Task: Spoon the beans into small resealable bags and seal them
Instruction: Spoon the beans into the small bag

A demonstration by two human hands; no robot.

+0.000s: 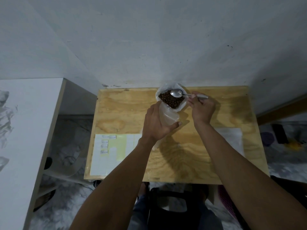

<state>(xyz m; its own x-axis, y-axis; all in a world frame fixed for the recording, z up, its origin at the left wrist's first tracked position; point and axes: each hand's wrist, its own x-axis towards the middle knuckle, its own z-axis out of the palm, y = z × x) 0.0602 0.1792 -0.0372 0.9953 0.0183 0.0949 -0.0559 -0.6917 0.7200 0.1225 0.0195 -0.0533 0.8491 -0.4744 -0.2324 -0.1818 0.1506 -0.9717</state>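
The big bag (169, 113) of beans (171, 100) is gripped by the left hand (156, 123); a spoon (177, 93) is pinched by the right hand (201, 108)

On the plywood table (174, 163), the left hand (157, 123) grips a clear bag (167, 113) of beans (171, 100) while the right hand (201, 108) pinches a spoon (177, 93) whose bowl sits over the bag's open mouth.

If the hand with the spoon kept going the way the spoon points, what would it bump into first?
Probably the beans. The right hand holds the spoon with its bowl already over the open big bag, pointing left. How high the spoon sits above the beans is hard to tell from one view.
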